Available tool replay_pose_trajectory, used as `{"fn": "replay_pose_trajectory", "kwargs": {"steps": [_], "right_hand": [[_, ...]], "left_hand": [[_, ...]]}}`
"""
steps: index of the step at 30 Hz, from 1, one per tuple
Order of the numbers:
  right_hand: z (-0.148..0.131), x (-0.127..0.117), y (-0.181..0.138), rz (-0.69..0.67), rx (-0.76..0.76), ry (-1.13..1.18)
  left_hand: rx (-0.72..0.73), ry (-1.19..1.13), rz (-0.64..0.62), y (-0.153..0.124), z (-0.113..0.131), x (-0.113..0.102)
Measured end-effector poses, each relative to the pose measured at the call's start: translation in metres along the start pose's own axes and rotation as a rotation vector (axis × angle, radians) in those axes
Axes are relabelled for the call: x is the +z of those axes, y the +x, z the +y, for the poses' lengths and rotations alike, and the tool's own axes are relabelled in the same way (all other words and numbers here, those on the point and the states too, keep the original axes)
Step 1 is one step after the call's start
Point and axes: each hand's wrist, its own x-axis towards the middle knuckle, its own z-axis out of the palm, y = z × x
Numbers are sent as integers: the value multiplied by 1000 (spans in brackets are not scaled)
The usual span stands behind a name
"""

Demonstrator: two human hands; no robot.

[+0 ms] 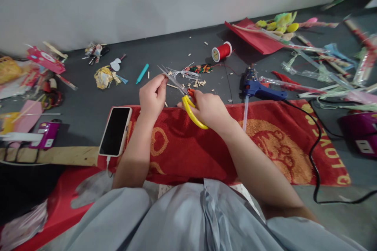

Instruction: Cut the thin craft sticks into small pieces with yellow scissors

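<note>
While right hand grips scissors, left hand curled, fingertips pinched

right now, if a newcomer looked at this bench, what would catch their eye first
Probably the yellow-handled scissors at the centre, held in the right hand, with the blades pointing up past the left hand. Next might come the bright red towel spread across the near side, then the spool of red thread beyond the hands and the blue glue gun to its right, nearer the person.
</note>
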Motion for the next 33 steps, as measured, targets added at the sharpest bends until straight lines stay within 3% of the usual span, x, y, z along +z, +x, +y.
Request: {"fn": "replay_pose_trajectory", "kwargs": {"steps": [5,12,15,20,23,27,33], "right_hand": [[-1,2,0,13,4,7],[2,9,10,52,111,264],[5,14,15,67,136,504],[6,27,18,133,108,757],[4,30,19,136,69,781],[2,31,20,125,51,765],[2,33,22,152,54,799]], "left_hand": [[11,40,13,-2,-1,3],[144,75,191,-12,15,2],[171,-124,98,-21,25,9],[-28,-485,-286,-37,30,40],[-159,-603,-429,-43,30,52],[-235,-679,-395,-46,29,58],[-164,-656,-258,-48,25,68]]}}
